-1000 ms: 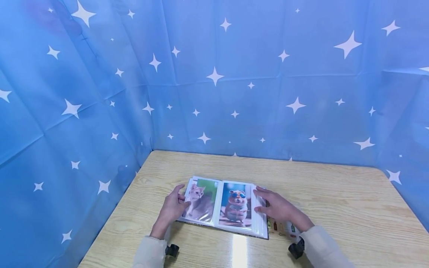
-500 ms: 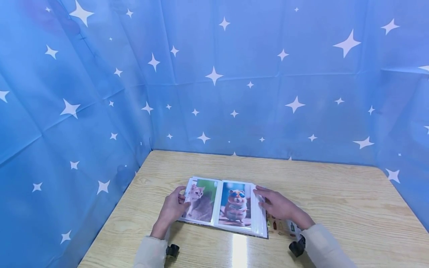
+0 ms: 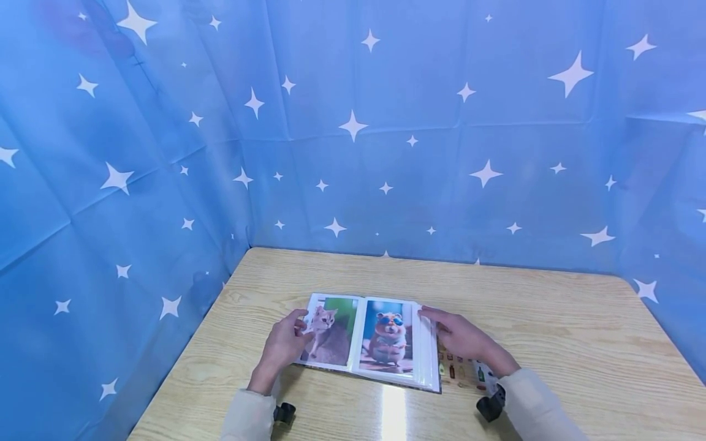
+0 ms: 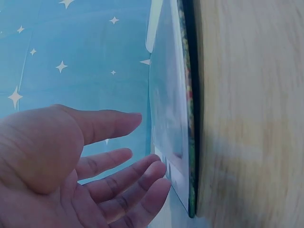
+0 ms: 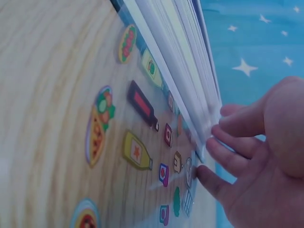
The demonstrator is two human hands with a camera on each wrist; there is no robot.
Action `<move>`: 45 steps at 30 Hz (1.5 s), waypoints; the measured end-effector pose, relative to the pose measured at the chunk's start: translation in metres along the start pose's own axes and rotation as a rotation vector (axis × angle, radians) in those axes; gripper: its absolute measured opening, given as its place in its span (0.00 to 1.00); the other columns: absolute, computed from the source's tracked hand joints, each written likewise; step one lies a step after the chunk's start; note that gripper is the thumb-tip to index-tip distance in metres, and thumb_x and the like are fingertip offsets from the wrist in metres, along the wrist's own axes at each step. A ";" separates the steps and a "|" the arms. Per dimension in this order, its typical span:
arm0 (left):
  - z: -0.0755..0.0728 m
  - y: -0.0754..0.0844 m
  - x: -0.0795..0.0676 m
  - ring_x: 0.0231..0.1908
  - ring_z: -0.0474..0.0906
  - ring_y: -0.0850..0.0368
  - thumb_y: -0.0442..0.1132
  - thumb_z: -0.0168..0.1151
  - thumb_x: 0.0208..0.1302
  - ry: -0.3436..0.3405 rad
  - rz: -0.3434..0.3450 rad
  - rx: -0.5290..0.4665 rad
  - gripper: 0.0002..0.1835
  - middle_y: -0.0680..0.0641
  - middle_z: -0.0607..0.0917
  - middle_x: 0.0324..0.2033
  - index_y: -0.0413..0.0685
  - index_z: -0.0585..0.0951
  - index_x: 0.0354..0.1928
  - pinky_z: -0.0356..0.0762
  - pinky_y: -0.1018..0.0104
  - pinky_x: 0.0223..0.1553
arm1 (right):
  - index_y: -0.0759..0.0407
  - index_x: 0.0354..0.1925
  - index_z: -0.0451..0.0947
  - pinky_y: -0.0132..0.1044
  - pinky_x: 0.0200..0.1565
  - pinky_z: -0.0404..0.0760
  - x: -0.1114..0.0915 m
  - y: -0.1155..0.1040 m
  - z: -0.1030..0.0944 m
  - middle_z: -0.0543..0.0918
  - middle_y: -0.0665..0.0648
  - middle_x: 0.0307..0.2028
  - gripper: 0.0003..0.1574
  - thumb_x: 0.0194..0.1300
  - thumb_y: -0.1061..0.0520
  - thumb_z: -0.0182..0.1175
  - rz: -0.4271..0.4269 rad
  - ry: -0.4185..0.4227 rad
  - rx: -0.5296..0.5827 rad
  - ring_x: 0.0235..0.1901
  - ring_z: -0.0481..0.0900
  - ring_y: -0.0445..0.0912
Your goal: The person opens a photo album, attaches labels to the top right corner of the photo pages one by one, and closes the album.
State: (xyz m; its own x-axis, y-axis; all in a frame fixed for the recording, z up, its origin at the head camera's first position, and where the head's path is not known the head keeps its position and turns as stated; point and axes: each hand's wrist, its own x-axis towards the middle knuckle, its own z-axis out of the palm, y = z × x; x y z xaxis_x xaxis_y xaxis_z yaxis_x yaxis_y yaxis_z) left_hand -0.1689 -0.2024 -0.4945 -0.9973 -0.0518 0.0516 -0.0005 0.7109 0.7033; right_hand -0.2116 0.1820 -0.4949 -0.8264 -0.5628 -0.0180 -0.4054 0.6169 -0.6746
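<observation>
A photo album (image 3: 357,337) lies spread on the table, with a cat picture (image 3: 329,331) on the left page and a hamster in sunglasses (image 3: 388,334) on the right. At the album's left edge is my left hand (image 3: 282,343), fingers loosely bent; in the left wrist view its thumb stands apart from the page and the fingertips are beside the edge. My right hand (image 3: 463,337) reaches to the right edge, fingertips at the stacked page edges (image 5: 190,61). A clear sheet of food stickers (image 5: 142,142) sticks out from the album's right side, partly hidden under that hand.
The wooden table (image 3: 524,312) reaches back to a blue star-patterned curtain (image 3: 413,153), which also hangs along both sides. Light glares on the wood (image 3: 394,410) in front of the album. Black wrist devices (image 3: 489,407) sit below both hands.
My right hand's lower fingers have drawn back from the right page toward its edge. The left page lies a little flatter, and the left hand has barely moved.
</observation>
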 end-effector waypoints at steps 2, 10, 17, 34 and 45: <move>0.001 0.003 0.000 0.36 0.81 0.54 0.34 0.70 0.57 0.002 0.018 0.001 0.26 0.40 0.86 0.42 0.39 0.78 0.58 0.77 0.62 0.33 | 0.62 0.72 0.63 0.45 0.52 0.76 0.000 0.001 -0.001 0.61 0.68 0.72 0.32 0.73 0.71 0.40 -0.003 -0.006 0.011 0.63 0.70 0.60; 0.013 0.027 -0.002 0.41 0.82 0.49 0.34 0.68 0.60 -0.035 0.113 -0.057 0.22 0.40 0.86 0.46 0.40 0.80 0.57 0.79 0.59 0.37 | 0.61 0.73 0.60 0.36 0.33 0.76 0.001 0.008 -0.004 0.61 0.70 0.72 0.32 0.73 0.70 0.41 0.042 -0.027 0.121 0.21 0.70 0.44; 0.021 0.053 -0.001 0.42 0.81 0.48 0.36 0.67 0.63 -0.105 0.205 -0.102 0.20 0.37 0.85 0.48 0.38 0.80 0.56 0.80 0.57 0.41 | 0.61 0.72 0.64 0.50 0.54 0.75 0.001 0.011 -0.005 0.67 0.66 0.70 0.31 0.73 0.70 0.42 0.048 0.025 0.116 0.68 0.66 0.62; 0.067 0.104 0.000 0.35 0.80 0.65 0.37 0.68 0.63 -0.272 0.327 -0.127 0.18 0.49 0.86 0.37 0.42 0.81 0.54 0.78 0.73 0.36 | 0.66 0.69 0.66 0.39 0.48 0.78 -0.002 0.013 -0.011 0.70 0.69 0.67 0.28 0.74 0.69 0.43 0.005 0.085 0.160 0.58 0.75 0.62; 0.096 0.128 0.003 0.37 0.83 0.62 0.33 0.68 0.61 -0.319 0.401 -0.107 0.17 0.45 0.87 0.40 0.41 0.81 0.53 0.78 0.75 0.38 | 0.65 0.68 0.69 0.61 0.61 0.72 -0.006 0.018 -0.018 0.75 0.68 0.63 0.29 0.69 0.71 0.45 0.021 0.182 0.145 0.61 0.73 0.65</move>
State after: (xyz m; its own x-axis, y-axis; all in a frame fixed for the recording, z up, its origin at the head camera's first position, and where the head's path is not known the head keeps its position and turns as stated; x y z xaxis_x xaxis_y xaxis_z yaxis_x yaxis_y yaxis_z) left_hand -0.1791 -0.0443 -0.4723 -0.8905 0.4375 0.1249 0.3767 0.5549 0.7418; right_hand -0.2203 0.2062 -0.4938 -0.8962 -0.4342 0.0913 -0.3379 0.5345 -0.7747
